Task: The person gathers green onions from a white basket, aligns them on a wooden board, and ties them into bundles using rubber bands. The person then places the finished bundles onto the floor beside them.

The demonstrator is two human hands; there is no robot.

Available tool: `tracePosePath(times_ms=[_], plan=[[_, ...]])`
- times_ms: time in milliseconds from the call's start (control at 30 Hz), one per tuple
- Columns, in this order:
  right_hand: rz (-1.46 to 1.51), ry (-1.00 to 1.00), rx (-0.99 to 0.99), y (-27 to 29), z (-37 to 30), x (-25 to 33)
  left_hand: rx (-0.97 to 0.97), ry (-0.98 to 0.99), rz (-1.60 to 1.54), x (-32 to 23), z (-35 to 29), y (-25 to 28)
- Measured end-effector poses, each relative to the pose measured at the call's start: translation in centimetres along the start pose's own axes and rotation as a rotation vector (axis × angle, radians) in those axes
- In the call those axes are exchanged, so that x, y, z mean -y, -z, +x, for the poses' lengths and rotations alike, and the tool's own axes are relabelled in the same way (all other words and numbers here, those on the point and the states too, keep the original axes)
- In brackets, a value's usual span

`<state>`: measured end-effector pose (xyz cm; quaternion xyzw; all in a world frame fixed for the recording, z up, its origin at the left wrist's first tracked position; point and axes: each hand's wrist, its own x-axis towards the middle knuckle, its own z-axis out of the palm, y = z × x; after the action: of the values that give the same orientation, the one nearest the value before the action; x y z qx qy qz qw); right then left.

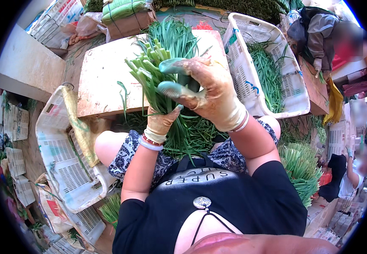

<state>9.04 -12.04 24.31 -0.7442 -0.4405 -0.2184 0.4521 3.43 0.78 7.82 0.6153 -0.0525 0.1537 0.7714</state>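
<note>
My left hand (160, 125), in a stained cream glove, is wrapped round a bunch of garlic chives (149, 76). Their pale cut ends point up and left, and leaves hang below the hand. Over the bunch's right side is my right hand (204, 89), in a stained glove with teal fingertips. Its thumb and finger curl toward the stalks, with a gap between their tips. Something dark lies inside that curl; I cannot make out what. Behind the hands, a pile of chives (177, 38) rests on a pale wooden board (107, 78). Loose leaves cover my lap.
A white plastic basket (295, 91) with chives stands at the right, another basket (50, 144) with a yellow sack (80, 125) at the left. Upright chive bundles (300, 165) stand by my right side. Another person's gloved hand (317, 64) is at the upper right.
</note>
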Motion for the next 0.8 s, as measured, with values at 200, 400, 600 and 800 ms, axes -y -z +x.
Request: tracePosePath(times_ms=[200, 400, 600, 800], plan=[[0.363, -0.328, -0.235, -1.5, -2.0, -0.2, 0.049, 0.123, 0.183, 3.4, -0.5, 2.3], [0.783, -0.273, -0.389, 10.4, -4.0, -4.3, 0.044, 0.262, -0.474, 2.8, -1.9, 4.4], [0.094, -0.184, 0.118, 4.2, -3.3, -2.4, 0.024, 0.135, 0.151, 0.4, -1.5, 2.8], [-0.156, -0.264, 0.326, 0.9, -0.8, -1.4, 0.136, 0.179, -0.288, 0.5, -1.6, 2.9]])
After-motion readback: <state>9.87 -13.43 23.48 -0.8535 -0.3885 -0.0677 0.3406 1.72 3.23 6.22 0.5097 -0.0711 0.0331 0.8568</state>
